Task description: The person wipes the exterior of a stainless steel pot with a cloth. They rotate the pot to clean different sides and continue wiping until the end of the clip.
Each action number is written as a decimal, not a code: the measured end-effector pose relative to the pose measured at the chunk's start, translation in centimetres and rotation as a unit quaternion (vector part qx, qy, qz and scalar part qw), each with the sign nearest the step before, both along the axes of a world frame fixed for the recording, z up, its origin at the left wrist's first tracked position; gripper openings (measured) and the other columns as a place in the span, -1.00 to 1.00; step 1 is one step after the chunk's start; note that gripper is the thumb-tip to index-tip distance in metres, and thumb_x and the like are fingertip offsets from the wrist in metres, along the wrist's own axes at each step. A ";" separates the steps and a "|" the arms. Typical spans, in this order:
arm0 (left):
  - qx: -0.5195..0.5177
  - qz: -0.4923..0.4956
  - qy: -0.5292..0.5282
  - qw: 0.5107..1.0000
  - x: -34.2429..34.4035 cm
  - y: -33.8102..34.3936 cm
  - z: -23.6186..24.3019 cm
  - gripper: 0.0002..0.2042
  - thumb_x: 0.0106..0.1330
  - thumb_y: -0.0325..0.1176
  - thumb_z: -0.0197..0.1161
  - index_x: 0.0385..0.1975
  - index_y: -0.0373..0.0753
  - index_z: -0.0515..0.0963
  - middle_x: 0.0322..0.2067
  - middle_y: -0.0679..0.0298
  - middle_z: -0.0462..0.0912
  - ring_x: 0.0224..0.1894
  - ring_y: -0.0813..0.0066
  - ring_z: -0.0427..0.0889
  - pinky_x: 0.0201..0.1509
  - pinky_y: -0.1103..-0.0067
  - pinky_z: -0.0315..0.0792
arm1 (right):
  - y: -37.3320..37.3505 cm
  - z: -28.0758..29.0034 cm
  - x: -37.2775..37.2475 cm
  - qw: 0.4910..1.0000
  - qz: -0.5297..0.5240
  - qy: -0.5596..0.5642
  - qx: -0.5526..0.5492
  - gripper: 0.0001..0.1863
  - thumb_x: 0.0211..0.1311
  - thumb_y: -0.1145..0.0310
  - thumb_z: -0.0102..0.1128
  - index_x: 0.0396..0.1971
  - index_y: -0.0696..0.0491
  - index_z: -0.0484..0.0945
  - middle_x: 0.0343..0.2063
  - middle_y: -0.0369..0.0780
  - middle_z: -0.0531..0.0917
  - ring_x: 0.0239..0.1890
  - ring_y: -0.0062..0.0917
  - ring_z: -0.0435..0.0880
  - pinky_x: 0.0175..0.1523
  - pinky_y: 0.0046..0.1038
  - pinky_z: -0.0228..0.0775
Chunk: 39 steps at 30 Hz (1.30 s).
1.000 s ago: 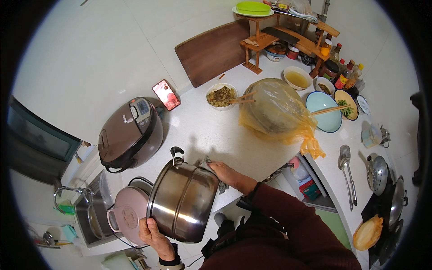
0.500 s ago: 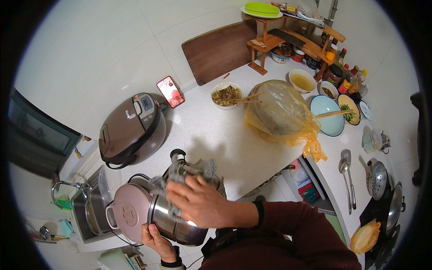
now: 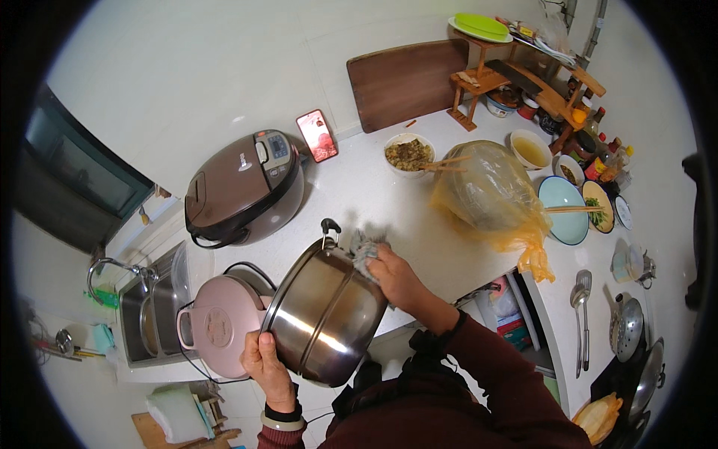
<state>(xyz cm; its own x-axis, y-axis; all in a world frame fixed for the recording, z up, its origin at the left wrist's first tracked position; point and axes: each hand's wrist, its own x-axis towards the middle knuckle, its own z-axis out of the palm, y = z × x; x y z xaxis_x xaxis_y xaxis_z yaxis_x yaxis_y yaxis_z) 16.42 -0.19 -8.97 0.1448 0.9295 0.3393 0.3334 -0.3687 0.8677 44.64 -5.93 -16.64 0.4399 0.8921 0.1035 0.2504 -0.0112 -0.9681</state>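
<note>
At the worktop's (image 3: pixel 351 179) near edge the left hand (image 3: pixel 263 361) grips the tilted steel pot (image 3: pixel 325 314) by its rim, while the right hand (image 3: pixel 393 273) presses a grey cloth (image 3: pixel 364 251) against it: wiping; turning the pot seems next.

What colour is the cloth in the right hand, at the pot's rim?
Grey, the cloth bunched in the right hand against the steel pot; head view.

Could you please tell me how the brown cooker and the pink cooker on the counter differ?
The brown cooker is the larger and stands by the wall; the pink cooker sits at the counter's near edge, beside the sink. The steel pot overlaps the pink one. Both have lids shut.
</note>
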 end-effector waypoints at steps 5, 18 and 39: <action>-0.028 -0.059 -0.011 0.998 1.4 0.8 1.1 -0.55 0.67 -0.11 0.18 -0.48 -0.28 0.37 -0.54 0.48 0.25 -0.43 0.63 0.12 -0.40 0.53 0.03 | -0.5 8.9 -6.2 0.904 -0.018 -0.413 0.108 -0.57 0.30 0.27 0.31 0.04 0.27 0.68 0.15 0.03 0.64 0.02 -0.10 0.60 0.22 -0.01 0.40; -0.192 -0.164 -0.065 0.965 2.1 2.3 4.3 -0.57 0.65 -0.11 0.23 -0.50 -0.17 0.36 -0.51 0.57 0.27 -0.41 0.72 0.15 -0.39 0.62 0.07 | -5.2 6.9 -13.1 0.730 0.252 -0.582 0.255 -0.71 0.29 0.26 0.23 -0.09 0.06 0.74 0.06 -0.25 0.69 0.33 -0.27 0.55 0.43 -0.07 0.26; -0.051 -0.078 -0.033 0.995 -0.2 0.7 -1.2 -0.51 0.56 0.04 0.29 -0.45 -0.29 0.47 -0.52 0.47 0.33 -0.40 0.63 0.23 -0.34 0.55 0.15 | 0.0 -8.5 -0.9 0.817 -0.059 0.574 0.019 -0.57 0.71 0.06 -0.10 0.07 0.08 0.64 -0.13 -0.24 0.73 -0.13 -0.49 0.70 0.04 -0.42 0.57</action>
